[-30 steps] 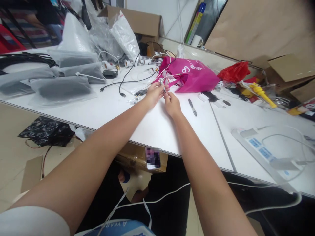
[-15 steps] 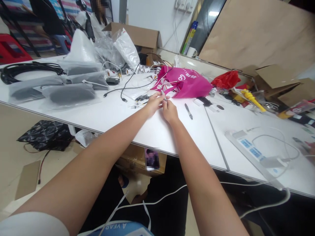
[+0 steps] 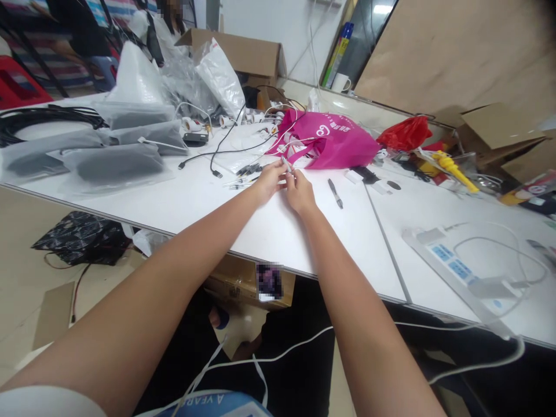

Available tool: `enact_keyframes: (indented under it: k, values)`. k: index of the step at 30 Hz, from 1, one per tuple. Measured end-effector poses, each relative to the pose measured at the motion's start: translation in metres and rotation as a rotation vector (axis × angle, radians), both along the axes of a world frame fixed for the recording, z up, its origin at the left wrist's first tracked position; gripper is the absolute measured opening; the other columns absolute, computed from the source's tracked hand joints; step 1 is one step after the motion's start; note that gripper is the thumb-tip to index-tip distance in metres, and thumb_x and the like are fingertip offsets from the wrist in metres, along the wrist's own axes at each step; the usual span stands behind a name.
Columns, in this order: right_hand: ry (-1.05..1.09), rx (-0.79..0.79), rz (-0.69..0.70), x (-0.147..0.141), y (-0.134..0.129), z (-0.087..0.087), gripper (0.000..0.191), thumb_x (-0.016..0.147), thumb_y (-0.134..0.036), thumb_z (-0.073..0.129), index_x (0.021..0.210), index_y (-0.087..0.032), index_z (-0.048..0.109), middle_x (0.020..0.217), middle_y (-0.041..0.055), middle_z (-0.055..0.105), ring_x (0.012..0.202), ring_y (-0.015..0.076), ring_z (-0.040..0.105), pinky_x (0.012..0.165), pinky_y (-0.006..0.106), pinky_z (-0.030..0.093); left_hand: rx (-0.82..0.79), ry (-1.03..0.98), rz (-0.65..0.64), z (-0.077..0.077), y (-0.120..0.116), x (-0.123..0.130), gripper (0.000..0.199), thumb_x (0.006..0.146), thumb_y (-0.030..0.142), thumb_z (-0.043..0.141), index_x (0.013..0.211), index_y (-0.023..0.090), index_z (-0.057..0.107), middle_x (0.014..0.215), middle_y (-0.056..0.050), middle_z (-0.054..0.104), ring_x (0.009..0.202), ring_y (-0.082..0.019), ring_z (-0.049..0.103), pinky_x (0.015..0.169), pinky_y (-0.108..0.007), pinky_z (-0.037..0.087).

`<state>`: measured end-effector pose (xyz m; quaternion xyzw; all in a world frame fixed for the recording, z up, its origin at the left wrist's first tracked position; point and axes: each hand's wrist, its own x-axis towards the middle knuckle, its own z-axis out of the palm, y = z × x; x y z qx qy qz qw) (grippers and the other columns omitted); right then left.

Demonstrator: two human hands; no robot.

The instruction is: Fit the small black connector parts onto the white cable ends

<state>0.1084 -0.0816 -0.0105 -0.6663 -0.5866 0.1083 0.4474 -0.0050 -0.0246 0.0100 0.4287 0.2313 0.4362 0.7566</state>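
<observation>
Over the white table [image 3: 278, 226], my left hand [image 3: 271, 180] and my right hand [image 3: 299, 191] meet, fingers closed around a small grey pen-like piece [image 3: 286, 164]. Its lower end is hidden by my fingers. Just left of my left hand lie several thin pen parts [image 3: 243, 180] and dark grip pieces [image 3: 249, 169]. A grey pen [image 3: 335, 194] rests on the table to the right of my right hand. Behind both hands is a pink bag [image 3: 334, 139] with white items at its opening.
Grey plastic-wrapped packs [image 3: 115, 168] and a coiled black cable [image 3: 47, 119] lie left. Black USB cables [image 3: 217, 147] cross the back. At right are a power strip [image 3: 456, 272], a red bag [image 3: 406, 134] and a yellow tool [image 3: 454, 171]. People sit at the far left.
The view has shifted slightly. My hands stay together on the small piece, with only a slight change in how the fingers lie.
</observation>
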Motion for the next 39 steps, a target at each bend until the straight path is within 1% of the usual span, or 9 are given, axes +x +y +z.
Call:
enact_keyframes:
  k: [5,10,14,18,24,28,33,36,39]
  values:
    - [0.018,0.041,0.019,0.001,0.001,0.001,0.042,0.103,-0.052,0.042,0.125,-0.025,0.066,0.128,0.0141,0.076,0.115,0.0299,0.069,0.106,0.049,0.051,0.013,0.001,-0.002,0.0,-0.001,0.0,0.014,0.102,0.02,0.062,0.087,0.021,0.064,0.087,-0.002,0.067,0.08,-0.016,0.063,0.076,-0.029,0.051]
    - [-0.034,-0.003,-0.017,-0.001,-0.004,0.007,0.034,0.103,-0.052,0.041,0.1,-0.026,0.063,0.097,0.0098,0.073,0.094,0.0289,0.066,0.095,0.045,0.052,0.036,-0.023,0.145,-0.002,0.005,0.001,0.023,0.101,0.039,0.073,0.088,0.022,0.064,0.089,-0.002,0.069,0.084,-0.015,0.066,0.081,-0.028,0.053]
    - [-0.05,-0.011,0.011,-0.004,-0.005,0.009,0.027,0.102,-0.048,0.044,0.091,-0.027,0.056,0.089,0.007,0.069,0.087,0.0272,0.062,0.09,0.043,0.051,0.065,-0.001,0.218,-0.004,0.011,0.001,0.019,0.099,0.027,0.074,0.083,0.021,0.067,0.08,0.0,0.064,0.076,-0.013,0.062,0.081,-0.027,0.053]
    - [0.01,-0.051,0.014,-0.004,-0.001,0.009,0.029,0.102,-0.049,0.046,0.086,-0.026,0.053,0.086,0.0044,0.066,0.084,0.0243,0.06,0.089,0.041,0.05,0.085,0.011,0.175,-0.001,0.01,-0.002,0.016,0.101,0.022,0.069,0.086,0.02,0.071,0.084,-0.002,0.07,0.079,-0.013,0.064,0.079,-0.025,0.053]
    - [0.262,-0.066,0.137,-0.005,0.001,0.009,0.038,0.105,-0.058,0.048,0.088,-0.025,0.053,0.078,-0.0003,0.057,0.07,0.0152,0.052,0.067,0.028,0.047,0.068,-0.03,0.119,0.001,0.009,-0.003,0.012,0.101,0.026,0.069,0.093,0.017,0.071,0.097,-0.006,0.075,0.081,-0.014,0.067,0.075,-0.027,0.053]
    - [0.551,-0.21,0.206,-0.011,-0.008,0.02,0.037,0.105,-0.06,0.055,0.092,-0.025,0.05,0.068,-0.0067,0.043,0.049,0.0081,0.03,0.046,0.021,0.027,0.065,-0.074,0.228,0.0,0.011,-0.001,0.013,0.094,0.022,0.079,0.096,0.017,0.067,0.086,0.0,0.069,0.071,-0.01,0.062,0.069,-0.025,0.05]
    - [0.855,-0.37,0.34,-0.018,-0.02,0.036,0.033,0.107,-0.054,0.054,0.092,-0.026,0.046,0.062,-0.0115,0.027,0.045,0.006,0.013,0.041,0.019,0.012,0.023,-0.101,0.205,0.005,0.01,-0.004,0.014,0.095,0.004,0.071,0.099,0.016,0.066,0.083,-0.002,0.072,0.07,-0.01,0.062,0.07,-0.026,0.049]
    - [0.914,-0.366,0.373,-0.019,-0.022,0.04,0.032,0.109,-0.054,0.051,0.094,-0.026,0.046,0.063,-0.0114,0.027,0.045,0.006,0.012,0.041,0.019,0.011,-0.002,-0.124,0.132,0.01,0.006,-0.006,0.009,0.101,0.007,0.064,0.102,0.016,0.064,0.091,-0.005,0.076,0.073,-0.012,0.066,0.065,-0.027,0.045]
    - [0.923,-0.357,0.375,-0.019,-0.023,0.041,0.031,0.111,-0.051,0.047,0.093,-0.026,0.045,0.062,-0.0115,0.028,0.045,0.0058,0.012,0.041,0.019,0.01,-0.011,-0.14,0.149,0.011,0.005,-0.005,0.011,0.098,0.016,0.073,0.099,0.017,0.063,0.089,-0.003,0.074,0.072,-0.011,0.065,0.065,-0.026,0.045]
